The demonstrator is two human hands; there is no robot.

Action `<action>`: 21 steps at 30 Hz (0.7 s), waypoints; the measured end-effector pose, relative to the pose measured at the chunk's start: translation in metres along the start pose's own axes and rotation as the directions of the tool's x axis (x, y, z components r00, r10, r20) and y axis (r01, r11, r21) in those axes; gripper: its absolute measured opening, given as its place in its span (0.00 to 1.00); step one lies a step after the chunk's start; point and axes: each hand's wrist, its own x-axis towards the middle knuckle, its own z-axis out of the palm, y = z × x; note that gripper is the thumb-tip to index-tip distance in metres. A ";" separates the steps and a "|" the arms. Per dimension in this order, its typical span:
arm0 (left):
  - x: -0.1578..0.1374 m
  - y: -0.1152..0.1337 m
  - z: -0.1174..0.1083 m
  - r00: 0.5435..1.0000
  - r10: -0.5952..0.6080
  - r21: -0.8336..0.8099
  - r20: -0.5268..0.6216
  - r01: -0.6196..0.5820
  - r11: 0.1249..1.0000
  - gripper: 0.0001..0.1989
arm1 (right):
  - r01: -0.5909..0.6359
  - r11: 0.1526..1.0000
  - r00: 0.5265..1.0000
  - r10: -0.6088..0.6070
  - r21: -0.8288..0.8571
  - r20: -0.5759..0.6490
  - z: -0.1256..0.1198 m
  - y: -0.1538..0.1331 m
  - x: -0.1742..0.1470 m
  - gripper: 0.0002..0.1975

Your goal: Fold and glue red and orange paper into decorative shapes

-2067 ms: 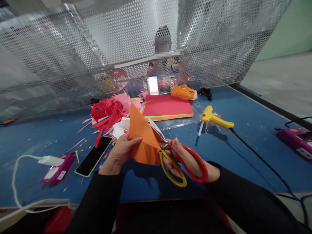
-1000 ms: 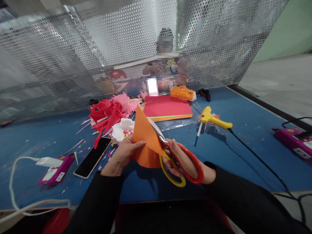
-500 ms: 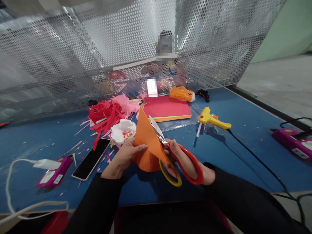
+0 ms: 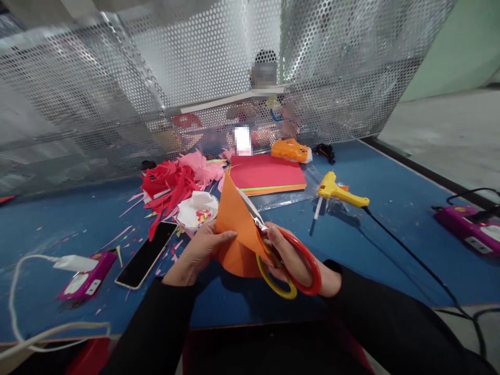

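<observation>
Left grip (image 4: pixel 207 247) pinches orange paper (image 4: pixel 234 224) over worktop (image 4: pixel 371 166) | right grip (image 4: pixel 289 252) wraps scissors (image 4: pixel 261 226), blade (image 4: pixel 249 203) at paper's 1 o'clock edge | from paper: stack (image 4: pixel 269 174) 1 o'clock, glue gun (image 4: pixel 339 194) 2 o'clock

Cool, fairly even light of middling strength falls over the blue table (image 4: pixel 89 216) in front of me. The upper centre is brightest, where the perforated metal panel (image 4: pixel 195 47) shines almost white, with streaky glare just to the right. At centre, a small rectangle (image 4: pixel 242 139) is blown out white with blocky edges; grey blocks hide a head (image 4: pixel 264 78) above it. Soft shadows lie beneath the orange paper (image 4: pixel 232 219) and, right of centre, below the yellow glue gun (image 4: pixel 344 195). The scissors (image 4: pixel 261 225) carry a small metallic glint. Black sleeves (image 4: pixel 156 317) sink into near-featureless dark at the bottom. Wide-angle stretching distorts the sides; the upper left looks smeary.
</observation>
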 end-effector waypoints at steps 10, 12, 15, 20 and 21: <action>0.001 -0.002 -0.002 1.000 -0.005 0.008 0.006 0.005 1.000 0.23 | 0.030 0.999 0.998 -0.031 0.017 0.057 -0.001 -0.005 -0.001 0.27; 0.000 -0.002 -0.002 1.000 -0.009 0.013 0.008 0.009 1.000 0.23 | 0.041 0.999 0.997 -0.042 0.016 0.065 -0.002 -0.005 -0.001 0.27; 0.000 -0.002 -0.004 1.000 -0.013 0.025 0.010 0.013 1.000 0.23 | 0.045 0.998 0.996 -0.048 0.038 0.071 -0.004 -0.001 -0.001 0.26; 0.001 -0.004 -0.006 1.000 -0.019 0.037 0.017 0.018 0.999 0.24 | 0.042 0.999 0.997 -0.043 0.010 0.060 -0.008 0.004 0.000 0.26; 0.001 -0.004 -0.006 1.000 -0.021 0.038 0.020 0.020 0.999 0.24 | 0.037 0.999 0.998 -0.037 0.001 0.054 -0.009 0.004 -0.001 0.26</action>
